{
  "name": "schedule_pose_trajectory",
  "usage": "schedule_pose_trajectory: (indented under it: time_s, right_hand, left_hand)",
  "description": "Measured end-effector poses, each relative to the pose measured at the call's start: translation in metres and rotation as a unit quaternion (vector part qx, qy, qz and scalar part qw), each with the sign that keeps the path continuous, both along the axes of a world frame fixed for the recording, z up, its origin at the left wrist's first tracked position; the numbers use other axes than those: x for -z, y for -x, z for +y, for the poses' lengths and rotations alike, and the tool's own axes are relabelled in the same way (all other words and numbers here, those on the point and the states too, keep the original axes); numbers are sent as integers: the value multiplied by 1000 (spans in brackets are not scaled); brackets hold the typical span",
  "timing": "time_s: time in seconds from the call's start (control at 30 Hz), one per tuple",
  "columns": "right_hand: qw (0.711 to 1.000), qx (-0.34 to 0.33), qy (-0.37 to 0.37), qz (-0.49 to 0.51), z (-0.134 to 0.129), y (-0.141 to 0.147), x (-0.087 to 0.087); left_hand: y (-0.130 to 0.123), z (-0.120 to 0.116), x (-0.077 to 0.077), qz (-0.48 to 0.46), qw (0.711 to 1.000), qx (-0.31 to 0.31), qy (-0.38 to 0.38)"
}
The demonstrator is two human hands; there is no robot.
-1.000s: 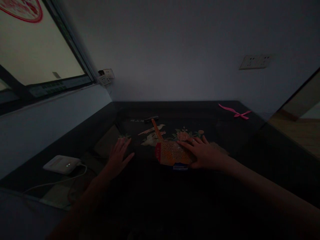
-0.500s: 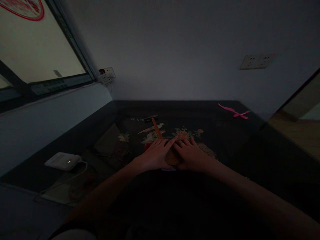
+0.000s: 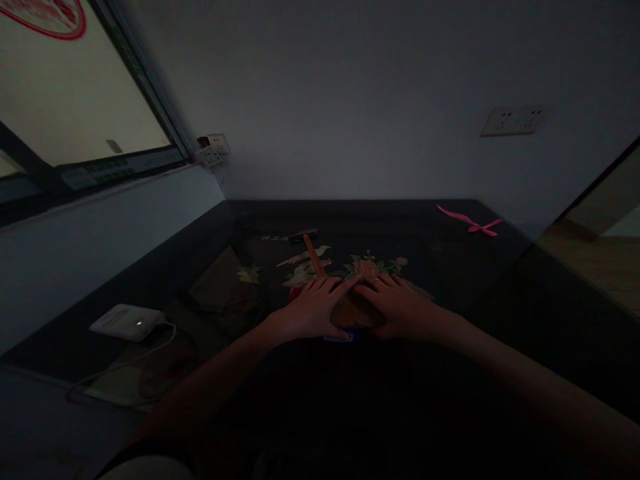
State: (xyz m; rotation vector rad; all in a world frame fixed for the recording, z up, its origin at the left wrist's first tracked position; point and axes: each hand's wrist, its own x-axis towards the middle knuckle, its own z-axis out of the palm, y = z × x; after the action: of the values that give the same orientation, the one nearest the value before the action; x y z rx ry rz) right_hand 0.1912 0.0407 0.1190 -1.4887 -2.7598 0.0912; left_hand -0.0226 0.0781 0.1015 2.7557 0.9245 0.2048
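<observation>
Between my two hands sits a brownish-orange object [image 3: 349, 312] with a blue strip [image 3: 345, 335] along its near side; its kind is too dark to make out. My left hand [image 3: 311, 308] rests over its left side, fingers stretched forward and thumb near the blue strip. On the right, my right hand [image 3: 400, 305] touches the object's edge, fingers extended and thumb apart from them. An orange-brown stick [image 3: 314, 256] reaches away from beyond my left fingers, its near end hidden. A bit of something red [image 3: 295, 292] shows beside my left hand.
The dark table [image 3: 450, 267] bears a floral pattern. A small dark item [image 3: 303, 235] lies past the stick. At left is a white power bank [image 3: 127, 322] with a cable [image 3: 145, 353]; at far right, a pink ribbon [image 3: 480, 229]. A wall [image 3: 350, 100] stands behind.
My right hand has shifted right, opening a wider gap between the hands. More of the brownish-orange object and its blue strip now shows. My left hand has hardly moved.
</observation>
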Motion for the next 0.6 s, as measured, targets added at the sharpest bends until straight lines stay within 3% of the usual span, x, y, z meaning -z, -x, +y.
schedule_pose_trajectory:
  time_s: [0.13, 0.23, 0.37, 0.43, 0.6]
  right_hand:
    - [999, -10, -24, 23, -4, -1, 3]
    - [991, -19, -85, 98, -20, -7, -4]
    - [963, 3, -139, 229, -53, -26, -6]
    - [954, 36, -137, 265, -68, -37, 6]
    - [946, 109, -55, 301, -84, -51, 62]
  left_hand:
    - [0, -1, -2, 15, 1000, -13, 3]
    - [8, 4, -9, 30, 999, -34, -1]
    - [37, 30, -25, 45, 995, -80, -37]
    - [56, 53, -32, 64, 987, -134, -58]
    - [99, 120, -31, 102, 966, -230, -57]
